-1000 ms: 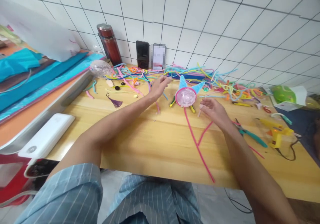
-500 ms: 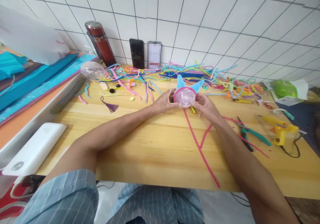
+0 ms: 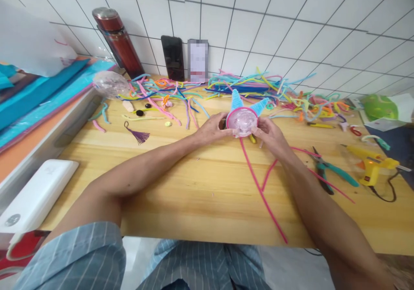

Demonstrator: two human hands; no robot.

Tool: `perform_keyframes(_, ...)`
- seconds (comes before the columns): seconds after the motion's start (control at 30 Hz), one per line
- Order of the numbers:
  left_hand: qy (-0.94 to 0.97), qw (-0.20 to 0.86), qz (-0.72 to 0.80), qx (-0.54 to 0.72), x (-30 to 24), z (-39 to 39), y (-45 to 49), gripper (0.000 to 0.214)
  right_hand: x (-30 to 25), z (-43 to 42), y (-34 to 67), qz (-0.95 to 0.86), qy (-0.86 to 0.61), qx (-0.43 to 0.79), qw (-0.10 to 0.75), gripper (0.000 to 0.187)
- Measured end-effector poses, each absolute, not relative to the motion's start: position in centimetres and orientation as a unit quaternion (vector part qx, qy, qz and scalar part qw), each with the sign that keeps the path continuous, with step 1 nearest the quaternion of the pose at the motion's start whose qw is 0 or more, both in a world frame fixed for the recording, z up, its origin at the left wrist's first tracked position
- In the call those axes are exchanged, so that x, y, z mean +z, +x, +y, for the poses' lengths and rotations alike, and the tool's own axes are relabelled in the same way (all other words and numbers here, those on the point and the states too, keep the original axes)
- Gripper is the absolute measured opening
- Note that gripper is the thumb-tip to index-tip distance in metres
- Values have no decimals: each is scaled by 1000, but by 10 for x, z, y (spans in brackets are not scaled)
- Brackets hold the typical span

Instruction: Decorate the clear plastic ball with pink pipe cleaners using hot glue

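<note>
Between my two hands is a clear plastic dome [image 3: 243, 122] with a pink pipe-cleaner rim and two light-blue pointed ears [image 3: 237, 100] standing up behind it. My left hand [image 3: 216, 127] grips its left side, thumb along the lower edge. My right hand [image 3: 269, 132] holds the right side, thumb and fingers at the rim. A long pink pipe cleaner [image 3: 255, 178] runs from below the dome toward the table's front edge; whether it is joined to the rim I cannot tell. Something yellow under the dome is mostly hidden.
Pliers [image 3: 326, 169] and a yellow glue gun [image 3: 371, 163] lie at the right. Many coloured pipe cleaners [image 3: 246, 85] spread along the back, before two phones [image 3: 173, 59] and a red thermos [image 3: 118, 44]. A purple tassel [image 3: 139, 134] and a white power bank [image 3: 39, 195] are at left.
The camera view has shifted slightly, so the background sits a little higher. Both hands still hold the dome, which looks tilted slightly differently.
</note>
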State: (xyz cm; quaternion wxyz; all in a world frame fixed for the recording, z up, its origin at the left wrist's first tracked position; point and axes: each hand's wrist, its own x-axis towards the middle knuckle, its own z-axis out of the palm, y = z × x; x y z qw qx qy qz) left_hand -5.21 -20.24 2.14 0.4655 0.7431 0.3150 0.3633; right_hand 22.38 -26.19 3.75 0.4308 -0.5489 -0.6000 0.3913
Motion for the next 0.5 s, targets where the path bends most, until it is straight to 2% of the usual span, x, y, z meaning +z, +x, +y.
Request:
perform_keyframes(0.1,753,446,322,362,20,-203,-51,77,40,-265,223,-600,-553,389,427,82)
perform_keyframes(0.27,773,425,288,374,19,-202,-50,90,46,-271,219,-596,-570,384,416,85)
perform_keyframes(0.5,764,444,283,374,15,-200,-47,89,50,-273,214,-587,-573,385,423,89)
